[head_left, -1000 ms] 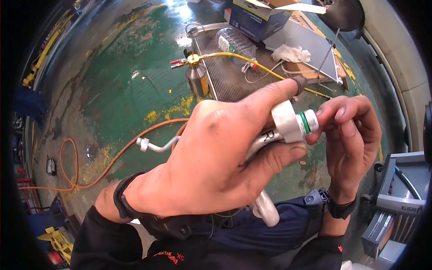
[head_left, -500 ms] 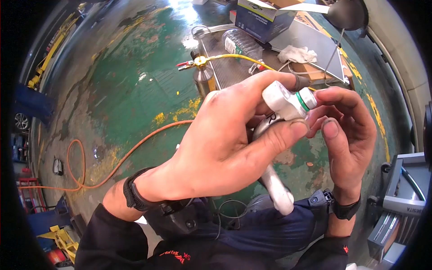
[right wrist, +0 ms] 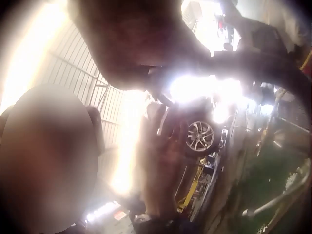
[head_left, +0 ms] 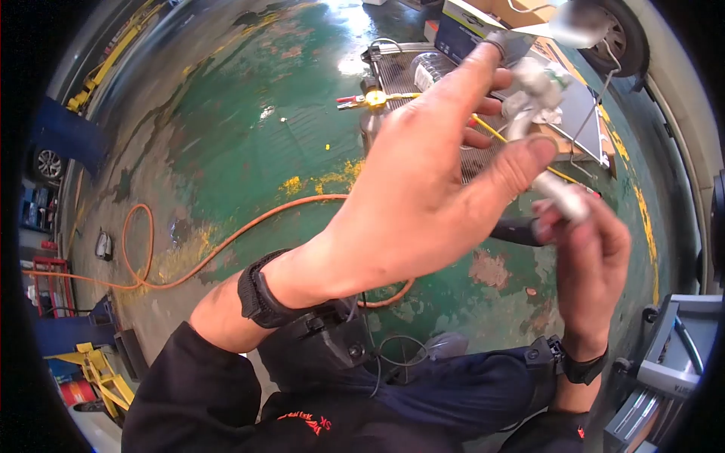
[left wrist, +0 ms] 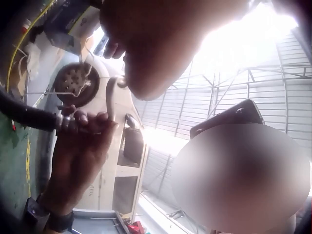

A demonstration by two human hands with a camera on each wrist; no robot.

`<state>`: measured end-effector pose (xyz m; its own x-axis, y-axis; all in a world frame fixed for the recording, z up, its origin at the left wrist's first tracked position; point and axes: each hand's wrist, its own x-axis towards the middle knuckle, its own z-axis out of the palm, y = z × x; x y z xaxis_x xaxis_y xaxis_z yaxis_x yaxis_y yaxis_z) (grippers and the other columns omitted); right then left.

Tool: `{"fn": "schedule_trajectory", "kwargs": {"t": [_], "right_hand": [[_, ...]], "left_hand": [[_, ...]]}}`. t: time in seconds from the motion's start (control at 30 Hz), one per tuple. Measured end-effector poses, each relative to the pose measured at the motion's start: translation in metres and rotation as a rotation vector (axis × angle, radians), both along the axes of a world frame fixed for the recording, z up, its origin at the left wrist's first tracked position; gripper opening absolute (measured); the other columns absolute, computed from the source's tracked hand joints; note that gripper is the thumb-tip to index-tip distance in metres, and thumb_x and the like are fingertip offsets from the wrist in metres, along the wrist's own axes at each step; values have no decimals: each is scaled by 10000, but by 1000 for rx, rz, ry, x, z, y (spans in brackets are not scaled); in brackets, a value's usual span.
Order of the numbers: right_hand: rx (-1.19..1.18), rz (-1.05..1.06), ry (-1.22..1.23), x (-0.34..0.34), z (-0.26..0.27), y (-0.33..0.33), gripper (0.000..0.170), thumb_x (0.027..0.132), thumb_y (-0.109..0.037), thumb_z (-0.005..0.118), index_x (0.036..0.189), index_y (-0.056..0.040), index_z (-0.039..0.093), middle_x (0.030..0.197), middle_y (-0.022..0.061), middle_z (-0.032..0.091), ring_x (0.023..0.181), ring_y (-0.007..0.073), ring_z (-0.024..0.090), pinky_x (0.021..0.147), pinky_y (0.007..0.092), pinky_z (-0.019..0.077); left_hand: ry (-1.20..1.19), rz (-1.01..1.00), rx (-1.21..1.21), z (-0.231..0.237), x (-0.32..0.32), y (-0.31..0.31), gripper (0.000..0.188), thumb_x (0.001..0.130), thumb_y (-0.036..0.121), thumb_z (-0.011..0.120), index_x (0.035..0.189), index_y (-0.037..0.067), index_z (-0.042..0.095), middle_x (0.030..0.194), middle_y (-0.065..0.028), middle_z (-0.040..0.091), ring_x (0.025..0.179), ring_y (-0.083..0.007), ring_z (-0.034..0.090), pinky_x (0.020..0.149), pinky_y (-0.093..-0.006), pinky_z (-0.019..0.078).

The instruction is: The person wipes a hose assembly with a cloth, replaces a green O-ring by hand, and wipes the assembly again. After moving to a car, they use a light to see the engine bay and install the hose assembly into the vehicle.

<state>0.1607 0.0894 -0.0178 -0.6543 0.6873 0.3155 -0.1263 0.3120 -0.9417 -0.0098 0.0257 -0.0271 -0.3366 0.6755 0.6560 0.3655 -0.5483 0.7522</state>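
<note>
A bent silver metal pipe (head_left: 557, 190) stands tilted in front of me in the head view, blurred, with a pale fitting (head_left: 538, 81) at its upper end. My right hand (head_left: 593, 257) grips it near its lower end. In the left wrist view, that hand's fingers (left wrist: 83, 117) curl round the metal where a black hose (left wrist: 31, 117) joins it. Part of this hose (head_left: 517, 231) shows below my left thumb in the head view. My left hand (head_left: 423, 166) lies beside the pipe, index finger stretched out and thumb overlapping the pipe.
An orange hose (head_left: 249, 226) loops over the green floor. Beyond my left hand are a brass valve (head_left: 375, 98) on a canister, a finned radiator (head_left: 396, 68), a plastic bottle (head_left: 429, 69) and a blue box (head_left: 457, 34). A grey tool cart (head_left: 683, 325) stands at the right.
The pipe and its fitting have swung up and away, and my left fingers have opened off it. My right hand has moved from the fitting end to the pipe's lower end.
</note>
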Motion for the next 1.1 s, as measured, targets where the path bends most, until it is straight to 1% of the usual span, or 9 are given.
{"fn": "schedule_trajectory", "kwargs": {"t": [0.03, 0.07, 0.23, 0.4, 0.5, 0.63, 0.73, 0.87, 1.1], "right_hand": [[-32, -153, 0, 7, -2, 10, 250, 903, -213, 539, 994, 11, 604, 833, 69, 619, 710, 101, 533, 650, 245, 424], [-123, -212, 65, 12, -4, 24, 253, 918, -243, 525, 955, -5, 602, 825, 57, 613, 699, 101, 529, 674, 252, 428], [-493, -259, 329, 44, -8, 79, 226, 950, -280, 458, 877, -68, 482, 668, -28, 375, 643, 86, 378, 662, 247, 368], [-567, -228, 666, 62, 0, 91, 230, 953, -289, 444, 886, -71, 467, 649, -30, 343, 602, 77, 356, 628, 251, 363], [-620, -189, 702, 74, 6, 95, 236, 955, -283, 435, 894, -59, 480, 640, -28, 347, 602, 85, 364, 622, 254, 366], [-753, -148, 701, 70, 4, 92, 236, 954, -279, 436, 907, -54, 488, 631, -27, 346, 600, 89, 366, 611, 258, 373], [-802, -184, 643, 65, 4, 88, 233, 955, -278, 436, 916, -55, 487, 629, -29, 345, 594, 82, 365, 592, 249, 370], [-784, -225, 623, 65, 7, 85, 241, 948, -298, 450, 919, -61, 486, 633, -41, 349, 580, 66, 368, 563, 233, 359], [-608, -146, 690, 78, 16, 84, 230, 950, -276, 452, 909, -51, 480, 639, -33, 339, 590, 68, 360, 569, 224, 353]], "left_hand": [[81, 11, -77, 3, -4, -2, 563, 850, 179, 630, 1290, -61, 372, 1156, -164, 540, 994, -177, 532, 769, -293, 478], [158, 60, -20, 3, -3, -1, 466, 792, 195, 653, 1111, -97, 479, 972, -234, 570, 904, -358, 567, 770, -399, 461], [321, -48, 123, 6, 24, -13, 331, 702, 156, 666, 966, -11, 556, 887, -139, 527, 865, -327, 526, 775, -390, 449], [479, 491, 270, 29, -5, -20, 472, 600, 117, 683, 1041, 1, 562, 1018, -140, 513, 922, -299, 503, 784, -390, 407], [311, 686, 185, 36, -22, -29, 584, 781, 164, 656, 1266, -46, 409, 1202, -147, 490, 1024, -228, 498, 845, -309, 418], [41, 346, 82, 31, -26, -29, 562, 862, 157, 573, 1321, -44, 319, 1223, -161, 479, 1073, -208, 480, 926, -315, 372], [-105, 95, -20, 36, -21, -34, 398, 915, 133, 506, 1245, -71, 417, 1075, -129, 592, 958, -151, 563, 828, -257, 453], [-263, 9, 40, 44, -15, -37, 333, 912, 136, 518, 1168, -72, 474, 1026, -118, 613, 927, -136, 582, 764, -250, 495], [-417, -77, 3, 49, -12, -42, 486, 816, 66, 562, 1245, -44, 363, 1084, -197, 572, 945, -187, 594, 779, -298, 508]]}}
